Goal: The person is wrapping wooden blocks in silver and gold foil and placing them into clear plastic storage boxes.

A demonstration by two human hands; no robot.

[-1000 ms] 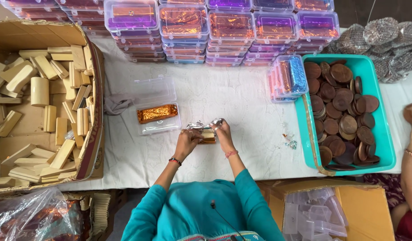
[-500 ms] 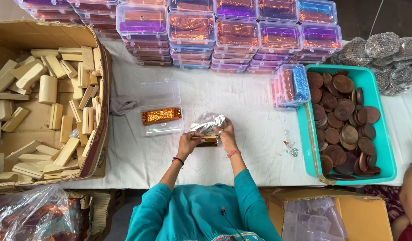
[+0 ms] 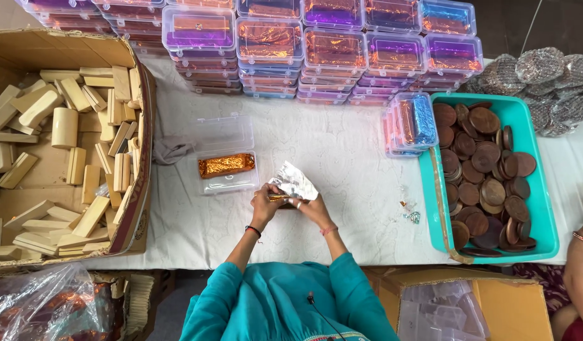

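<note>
A small block (image 3: pixel 280 198), partly wrapped in crinkled silver foil (image 3: pixel 295 182), is held just above the white surface; a loose foil flap is raised away from the person.

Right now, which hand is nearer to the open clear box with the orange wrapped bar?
Left. The left hand is just below the open clear box; the right hand is farther, past the silver foil.

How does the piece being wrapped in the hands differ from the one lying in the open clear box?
The silver-foil piece is held by both hands, its foil loose and sticking up; the orange-foil piece lies flat and fully wrapped in the open clear box, untouched. Both are foil-wrapped.
</note>
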